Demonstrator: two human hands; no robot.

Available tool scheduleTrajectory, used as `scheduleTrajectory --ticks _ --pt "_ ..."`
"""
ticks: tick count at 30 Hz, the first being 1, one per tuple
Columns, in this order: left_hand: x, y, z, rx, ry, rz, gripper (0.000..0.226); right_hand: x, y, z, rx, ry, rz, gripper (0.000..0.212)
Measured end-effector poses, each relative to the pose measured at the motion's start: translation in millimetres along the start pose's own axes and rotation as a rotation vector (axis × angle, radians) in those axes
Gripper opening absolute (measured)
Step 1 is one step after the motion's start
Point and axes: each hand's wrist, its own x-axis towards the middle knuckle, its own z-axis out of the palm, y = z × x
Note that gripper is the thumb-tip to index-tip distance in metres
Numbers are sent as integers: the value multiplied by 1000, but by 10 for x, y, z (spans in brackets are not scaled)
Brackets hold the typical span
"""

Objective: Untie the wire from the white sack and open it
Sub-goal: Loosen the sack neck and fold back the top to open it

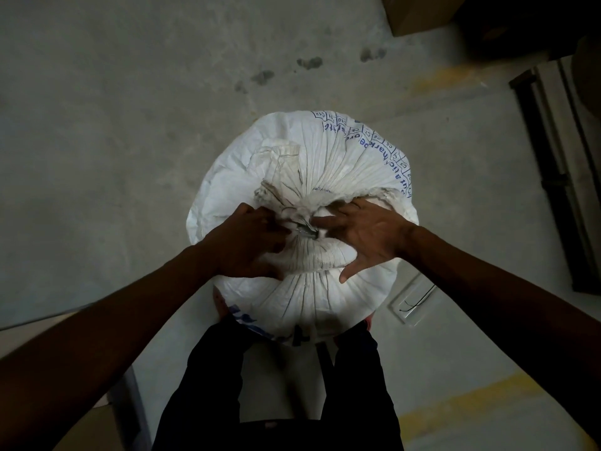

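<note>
Concrete floor [113, 125] spreads out grey to the left, bare but for a few dark stains further back. Coming in from that side, the left hand [247, 242] is curled against the neck of the sack [341, 164], fingers bunched close together by the tie; whether they actually pinch the metal I cannot tell, as the hand blurs there. Between the two hands sits the wire [305, 232], a small grey twist cinching the gathered cloth, and it looks not yet undone. The sack itself stands upright on the floor, just in front of the person's legs, full and round, pleats running out from the knot. On the other side, the right hand [367, 236] lies spread, fingers apart, palm pressing the bunched fabric beside the tie, gripping nothing. To do this step well, I would say hold the neck firm with the flat hand, find the free end, and unwind the twist turn by turn rather than tug, since pulling would likely tighten it or tear the weave.
</note>
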Motion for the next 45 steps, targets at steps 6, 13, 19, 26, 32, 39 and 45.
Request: scheduleTrajectory --ticks 6,13,19,26,32,39,45 --pt "94 34 -67 33 -227 -125 104 18 -55 34 160 -100 87 114" --pt "185 106 -112 20 -325 -122 97 101 -147 46 173 -201 169 114" --pt "287 28 56 164 -217 -43 89 10 -216 134 182 -113 298 110" --pt "500 6 80 407 -61 177 66 -203 -173 307 256 10 337 100" --pt "569 42 74 387 -109 210 60 -414 -71 538 212 74 204 86" --pt "486 -10 24 224 -60 332 63 -544 -88 605 -147 145 218 42" --pt "449 20 -112 161 -50 352 69 -622 -157 582 -184 424 71 30"
